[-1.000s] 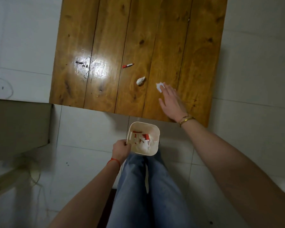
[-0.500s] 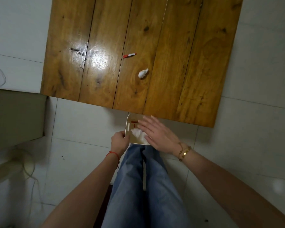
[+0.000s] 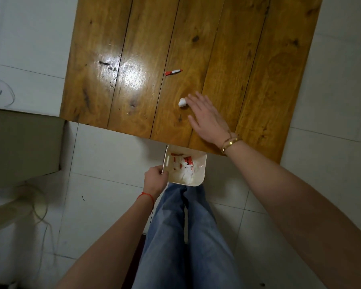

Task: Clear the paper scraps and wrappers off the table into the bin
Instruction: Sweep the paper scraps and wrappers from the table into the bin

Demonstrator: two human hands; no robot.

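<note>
White paper ball near the bench's front edge: open right hand reaching it; left hand grips bin below, ready to catch.

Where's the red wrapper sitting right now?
In the head view, the red wrapper lies on the wooden table near its middle, beyond the white paper ball that the right hand is reaching.

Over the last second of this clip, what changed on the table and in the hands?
The right hand carried one white scrap from the table to the bin, dropped it in, then reached back out; it now lies open with its fingertips at the paper ball, no grip yet. The left hand still holds the bin's rim. The red wrapper has not moved.
</note>
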